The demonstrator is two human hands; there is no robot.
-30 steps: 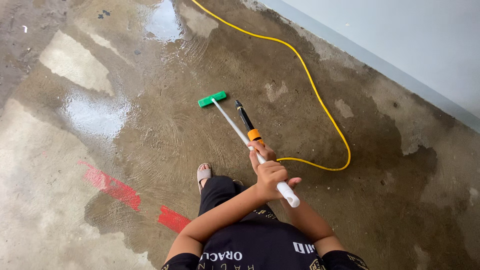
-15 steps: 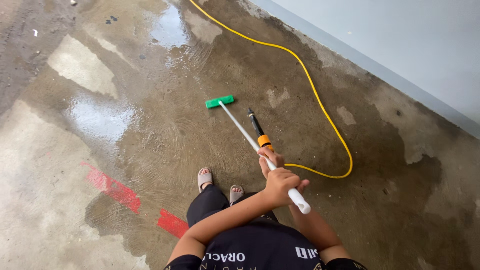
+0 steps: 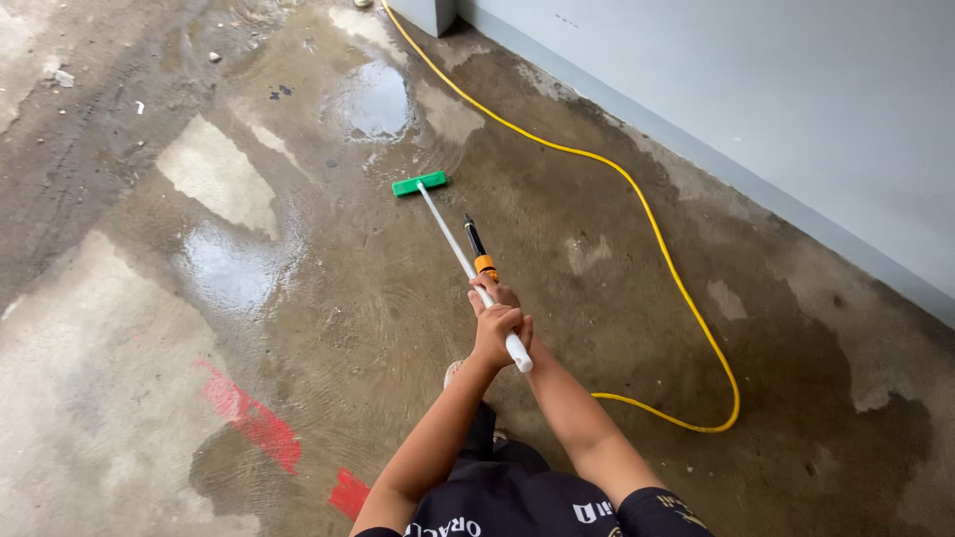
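Note:
My left hand (image 3: 500,336) is closed around the top end of a white broom handle (image 3: 448,234). The handle slopes down and away to a green brush head (image 3: 419,184) resting on wet concrete. Just ahead of it, my right hand (image 3: 487,295) grips a black and orange hose nozzle (image 3: 477,249) pressed alongside the handle, pointing forward. Both arms are stretched out in front of me. A yellow hose (image 3: 657,234) curves from behind my right arm along the floor towards the far wall corner.
A grey wall (image 3: 796,119) runs along the right side. The concrete floor is wet, with puddles (image 3: 378,99) ahead and at the left (image 3: 234,273). Red paint marks (image 3: 254,423) lie at lower left. Small debris dots the dry strip at upper left.
The brush head has been pushed forward, away from me, as both arms stretched out. The view has moved forward and the wall corner has come into sight.

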